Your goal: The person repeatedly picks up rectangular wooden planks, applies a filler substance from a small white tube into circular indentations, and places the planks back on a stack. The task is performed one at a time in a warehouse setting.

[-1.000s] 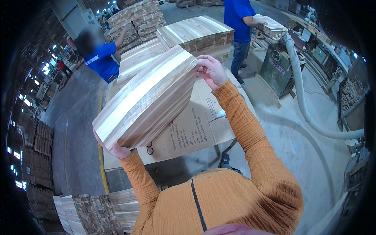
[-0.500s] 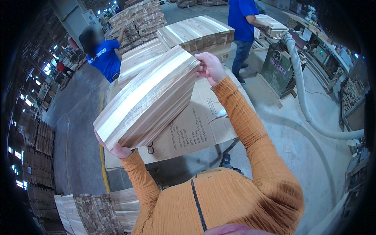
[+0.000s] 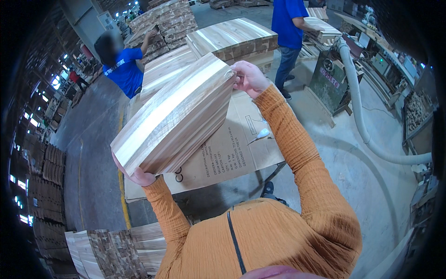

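Observation:
A striped wooden panel (image 3: 176, 114), light and brown in bands, is held tilted between my two hands. At its near left corner, my left hand (image 3: 139, 177) grips the edge, with part of the fingers hidden beneath the wood. My right hand (image 3: 252, 80) pinches the far right corner, thumb and fingers closed on it. Under the panel lies a flat cardboard sheet (image 3: 232, 153) with dark print. A small white-tipped object (image 3: 264, 133) rests on the cardboard near my right forearm; its kind is unclear.
Beyond the panel stand stacks of similar panels (image 3: 232, 35). A person in a blue shirt (image 3: 121, 69) reaches toward a tall wood stack (image 3: 169, 23) at far left. Another blue-shirted person (image 3: 288, 42) handles boards at a green machine (image 3: 327, 83). A grey hose (image 3: 355, 102) curves down at right.
My hands and the panel stay almost in place, with a slight shift of the right arm. The person at left has raised an arm a little along the stack.

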A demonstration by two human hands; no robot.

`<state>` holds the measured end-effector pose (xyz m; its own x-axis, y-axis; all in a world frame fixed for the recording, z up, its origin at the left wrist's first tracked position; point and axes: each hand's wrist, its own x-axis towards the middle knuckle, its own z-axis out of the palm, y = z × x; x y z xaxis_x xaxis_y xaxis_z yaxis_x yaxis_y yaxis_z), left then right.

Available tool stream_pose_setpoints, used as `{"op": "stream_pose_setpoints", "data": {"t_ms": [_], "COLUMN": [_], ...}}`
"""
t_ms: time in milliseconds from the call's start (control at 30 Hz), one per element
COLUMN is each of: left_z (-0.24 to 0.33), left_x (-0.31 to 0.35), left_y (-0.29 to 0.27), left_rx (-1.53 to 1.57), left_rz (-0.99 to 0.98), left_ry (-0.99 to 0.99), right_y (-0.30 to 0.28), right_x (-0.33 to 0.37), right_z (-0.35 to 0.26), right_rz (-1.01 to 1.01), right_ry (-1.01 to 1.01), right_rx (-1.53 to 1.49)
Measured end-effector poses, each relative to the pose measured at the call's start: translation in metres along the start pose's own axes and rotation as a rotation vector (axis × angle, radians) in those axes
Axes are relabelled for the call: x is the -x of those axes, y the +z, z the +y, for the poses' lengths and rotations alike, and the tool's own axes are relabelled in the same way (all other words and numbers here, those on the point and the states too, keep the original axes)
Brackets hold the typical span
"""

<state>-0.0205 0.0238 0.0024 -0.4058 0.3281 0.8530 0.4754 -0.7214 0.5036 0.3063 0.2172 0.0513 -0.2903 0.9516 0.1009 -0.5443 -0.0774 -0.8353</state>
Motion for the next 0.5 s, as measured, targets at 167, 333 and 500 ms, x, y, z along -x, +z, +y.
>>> {"op": "stream_pose_setpoints", "data": {"t_ms": [167,333,500], "left_z": [0.0002,0.0005,0.0017], "left_x": [-0.0011,-0.0025,-0.0055], "left_y": [-0.0005,0.0015,0.0024], "left_rx": [0.001,0.015,-0.027], "left_rz": [0.015,0.011,-0.003], "left_ry": [-0.014,-0.008,0.033], "right_y": [0.0105,0.0064,0.0046], "right_x": [-0.0013,-0.0087,-0.0055], "right_z": [-0.0047,-0.0048,-0.0071], "right_rz": [0.010,-0.041,-0.039], "right_ry": [-0.016,-0.025,-0.005], "right_rx": [0.190,0.326,0.192]}}
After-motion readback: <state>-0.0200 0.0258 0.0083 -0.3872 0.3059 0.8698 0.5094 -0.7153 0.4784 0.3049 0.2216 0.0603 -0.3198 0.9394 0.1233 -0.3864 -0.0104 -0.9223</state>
